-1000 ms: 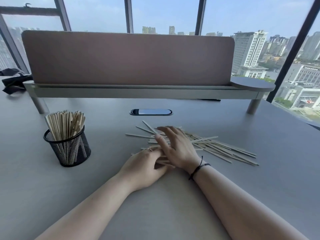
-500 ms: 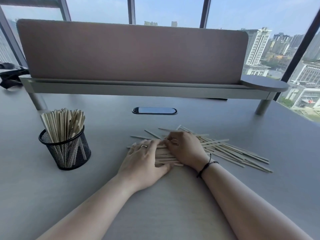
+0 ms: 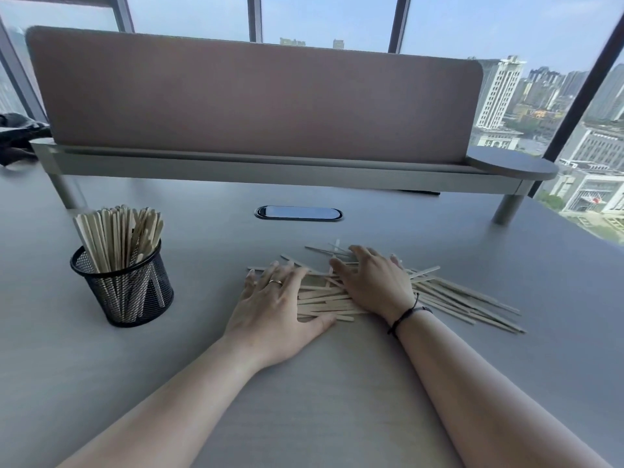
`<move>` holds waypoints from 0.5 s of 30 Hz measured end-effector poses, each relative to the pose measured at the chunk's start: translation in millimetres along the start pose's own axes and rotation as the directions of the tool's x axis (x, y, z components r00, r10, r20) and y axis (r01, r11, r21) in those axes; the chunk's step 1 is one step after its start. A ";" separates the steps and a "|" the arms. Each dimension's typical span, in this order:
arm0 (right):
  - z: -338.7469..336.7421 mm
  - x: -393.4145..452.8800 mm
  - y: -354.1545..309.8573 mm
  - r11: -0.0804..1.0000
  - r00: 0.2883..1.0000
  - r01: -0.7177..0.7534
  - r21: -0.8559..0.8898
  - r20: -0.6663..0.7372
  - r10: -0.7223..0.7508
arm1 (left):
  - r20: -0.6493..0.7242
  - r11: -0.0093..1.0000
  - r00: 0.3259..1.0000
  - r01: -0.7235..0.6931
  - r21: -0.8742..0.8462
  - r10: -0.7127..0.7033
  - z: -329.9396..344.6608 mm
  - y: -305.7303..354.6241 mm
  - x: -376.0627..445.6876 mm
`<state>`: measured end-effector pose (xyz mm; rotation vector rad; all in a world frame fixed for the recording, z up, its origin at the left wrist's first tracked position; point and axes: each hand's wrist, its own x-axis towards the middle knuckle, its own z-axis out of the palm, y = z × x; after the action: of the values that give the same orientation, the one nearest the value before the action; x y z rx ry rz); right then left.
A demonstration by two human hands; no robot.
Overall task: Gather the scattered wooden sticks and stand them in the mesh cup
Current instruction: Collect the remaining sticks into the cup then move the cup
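wooden sticks point(image 3: 337, 300) loose on grey table point(image 3: 337, 400), bunched between both palms, more fanning out beyond right hand point(image 3: 374, 283). left hand point(image 3: 273, 305) flat, fingers straight, pressing the pile; right hand the same. mesh cup point(image 3: 126, 288) well left of left hand, upright, already holding sticks.

sticks under hands: both the left hand point(image 3: 275, 307) and right hand point(image 3: 374, 282) cover part of the loose wooden sticks point(image 3: 466, 300), can't count those
mesh cup point(image 3: 126, 292): stick bottoms only half visible through mesh
dark thing far left point(image 3: 17, 130): cut off by edge, no idea what
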<state>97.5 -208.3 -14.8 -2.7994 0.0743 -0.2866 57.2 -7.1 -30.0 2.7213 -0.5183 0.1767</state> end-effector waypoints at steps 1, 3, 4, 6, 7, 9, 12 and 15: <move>-0.2 -1.5 -1.7 0.999 0.999 0.036 -0.015 0.032 -0.036 | 0.012 1.000 1.000 0.008 0.010 -0.008 0.2 -0.4 0.6; -0.9 -6.2 -7.0 0.988 0.987 0.153 -0.028 0.050 -0.152 | 0.042 0.999 0.999 0.027 0.034 -0.029 -2.3 0.2 1.3; -0.5 -9.1 -10.0 0.978 0.977 0.210 -0.021 0.052 -0.208 | 0.063 0.998 0.997 0.039 0.041 -0.042 -4.2 0.7 1.3; 1.8 -14.9 -15.3 0.960 0.958 0.280 0.010 0.060 -0.280 | 0.101 0.997 0.993 0.062 0.043 -0.066 -8.2 0.4 1.7; 3.5 -17.6 -17.4 0.955 0.953 0.296 0.020 0.058 -0.297 | 0.117 0.997 0.991 0.066 0.044 -0.071 -9.7 -0.6 2.3; 6.8 -23.7 -20.0 0.949 0.949 0.313 0.032 0.036 -0.314 | 0.152 0.996 0.986 0.061 0.058 -0.069 -12.0 -3.7 3.3; 7.1 -35.4 -23.0 0.943 0.945 0.327 0.058 0.010 -0.328 | 0.192 0.997 0.980 0.029 0.077 -0.043 -14.3 -6.8 2.4; 3.3 -49.8 -25.4 0.939 0.947 0.322 0.117 -0.021 -0.322 | 0.172 0.998 0.985 -0.002 0.068 -0.009 -16.4 -5.8 -1.5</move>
<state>49.9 -179.1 -19.1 -2.6823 -0.3928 -0.3567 57.1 4.6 -17.0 2.8190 -0.5650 -0.0446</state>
